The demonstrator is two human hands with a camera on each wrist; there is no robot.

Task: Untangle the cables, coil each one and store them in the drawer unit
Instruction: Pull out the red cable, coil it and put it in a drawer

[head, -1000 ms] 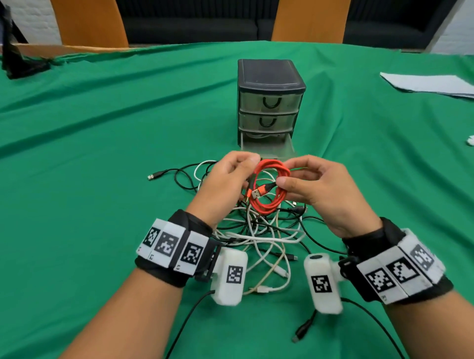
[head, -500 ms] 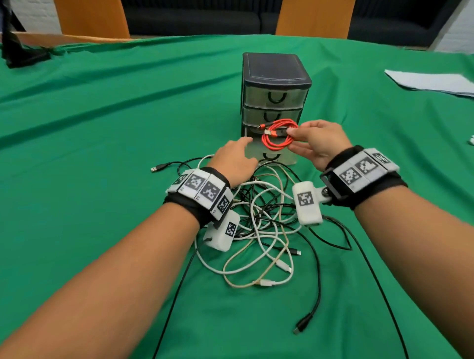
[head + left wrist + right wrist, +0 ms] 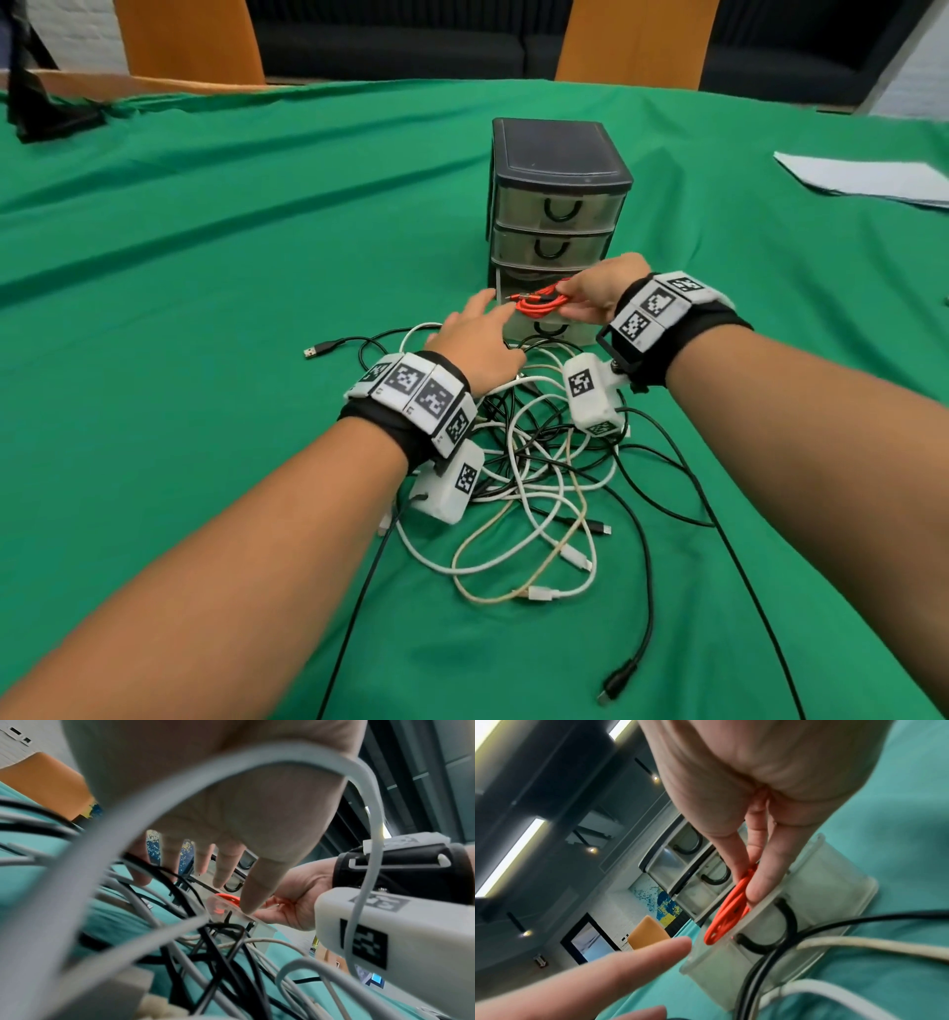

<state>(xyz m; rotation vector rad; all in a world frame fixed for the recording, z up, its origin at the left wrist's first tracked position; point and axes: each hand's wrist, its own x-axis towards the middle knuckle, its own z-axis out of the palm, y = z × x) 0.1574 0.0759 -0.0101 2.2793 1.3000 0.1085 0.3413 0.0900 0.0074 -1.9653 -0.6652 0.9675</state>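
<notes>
A small dark drawer unit [image 3: 557, 169] stands on the green cloth, its bottom drawer [image 3: 544, 329] [image 3: 805, 898] pulled out. My right hand [image 3: 598, 295] [image 3: 752, 874] pinches a coiled orange cable [image 3: 539, 303] [image 3: 727, 914] just over the drawer's rim. My left hand [image 3: 475, 336] [image 3: 226, 866] reaches toward the drawer's left front corner with straight, spread fingers, holding nothing. A tangle of white and black cables [image 3: 539, 462] [image 3: 205, 943] lies under both wrists. The orange coil [image 3: 226, 899] shows through the clear drawer wall in the left wrist view.
The two upper drawers [image 3: 557, 210] are closed. White sheets of paper [image 3: 868, 177] lie at the right. A dark object [image 3: 41, 113] sits at the far left edge. Orange chair backs [image 3: 190, 38] stand behind the table. A black plug [image 3: 616, 683] lies near me.
My right hand carried the orange coil from in front of me to the open bottom drawer and lowered it. My left hand let go of the coil and reached forward beside the drawer.
</notes>
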